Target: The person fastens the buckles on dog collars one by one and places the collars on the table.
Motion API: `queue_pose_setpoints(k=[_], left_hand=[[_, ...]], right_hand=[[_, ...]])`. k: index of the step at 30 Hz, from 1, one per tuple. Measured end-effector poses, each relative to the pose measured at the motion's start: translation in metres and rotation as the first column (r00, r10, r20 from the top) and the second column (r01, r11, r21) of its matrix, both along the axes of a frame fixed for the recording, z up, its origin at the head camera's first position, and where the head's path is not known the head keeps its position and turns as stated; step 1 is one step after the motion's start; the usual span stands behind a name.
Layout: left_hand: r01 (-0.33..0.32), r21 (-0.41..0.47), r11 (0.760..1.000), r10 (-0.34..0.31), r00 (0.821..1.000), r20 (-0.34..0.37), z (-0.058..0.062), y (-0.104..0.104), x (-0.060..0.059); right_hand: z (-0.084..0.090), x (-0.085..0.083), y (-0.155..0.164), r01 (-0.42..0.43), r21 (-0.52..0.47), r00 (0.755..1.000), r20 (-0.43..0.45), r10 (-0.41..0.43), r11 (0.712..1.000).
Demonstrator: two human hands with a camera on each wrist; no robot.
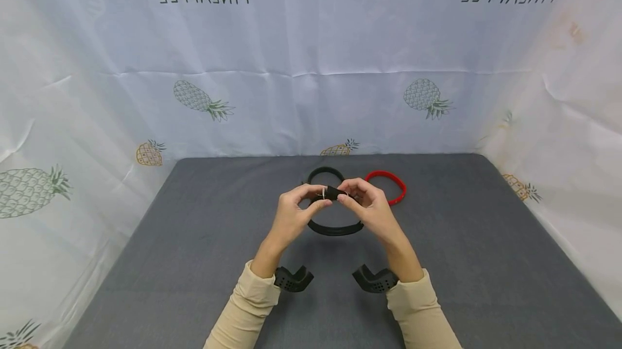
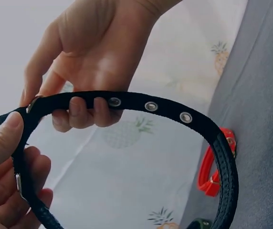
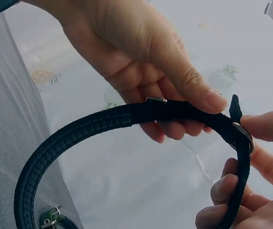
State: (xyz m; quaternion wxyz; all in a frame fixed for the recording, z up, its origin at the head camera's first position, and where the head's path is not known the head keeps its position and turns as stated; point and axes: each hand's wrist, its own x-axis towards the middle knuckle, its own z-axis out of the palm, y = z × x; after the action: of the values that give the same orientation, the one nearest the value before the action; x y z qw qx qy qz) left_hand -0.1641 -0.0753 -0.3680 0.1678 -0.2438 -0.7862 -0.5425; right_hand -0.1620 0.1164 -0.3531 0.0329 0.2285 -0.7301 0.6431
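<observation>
Between my two hands is a black collar [image 1: 335,231], its loop hanging below them. My left hand [image 1: 293,216] pinches the strap from the left, thumb over it, as the right wrist view shows. My right hand [image 1: 374,211] holds the other side, fingertips at a metal buckle [image 3: 244,136]. The short strap tip [image 3: 236,102] sticks out beside that buckle. Along the strap by my right hand run silver eyelets [image 2: 151,106]. A metal loop [image 3: 155,100] sits on the strap by my left hand.
A red collar [image 1: 399,198] lies on the grey table [image 1: 218,246], just right of my hands. Another dark collar [image 1: 325,169] lies behind them. White pineapple-print curtains [image 1: 291,111] enclose the table at the back and sides.
</observation>
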Motion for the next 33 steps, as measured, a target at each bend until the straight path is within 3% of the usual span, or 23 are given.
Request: queue_pose_setpoints(k=[9, 17, 26, 33], left_hand=[[0.001, -0.021, 1.000, -0.003, 0.996, -0.091, 0.0025, -0.0015, 0.0006], [0.011, -0.070, 0.997, -0.019, 0.993, -0.119, 0.0031, -0.0043, 0.0003], [0.048, -0.094, 0.994, -0.056, 0.995, -0.085, 0.0012, -0.0033, 0.0001], [0.038, -0.137, 0.990, -0.045, 0.998, -0.054, 0.0001, -0.0035, 0.0001]], right_hand=[[-0.0011, -0.0001, 0.0013, 0.006, 0.037, 0.999, -0.034, -0.005, 0.999], [-0.0012, 0.0012, 0.0002, 0.035, 0.119, 0.997, -0.074, -0.026, 0.992], [-0.0024, 0.0028, -0.0050, 0.020, 0.142, 0.997, -0.081, -0.009, 0.990], [-0.0033, 0.0016, -0.0052, 0.032, 0.171, 0.996, -0.089, -0.017, 0.985]])
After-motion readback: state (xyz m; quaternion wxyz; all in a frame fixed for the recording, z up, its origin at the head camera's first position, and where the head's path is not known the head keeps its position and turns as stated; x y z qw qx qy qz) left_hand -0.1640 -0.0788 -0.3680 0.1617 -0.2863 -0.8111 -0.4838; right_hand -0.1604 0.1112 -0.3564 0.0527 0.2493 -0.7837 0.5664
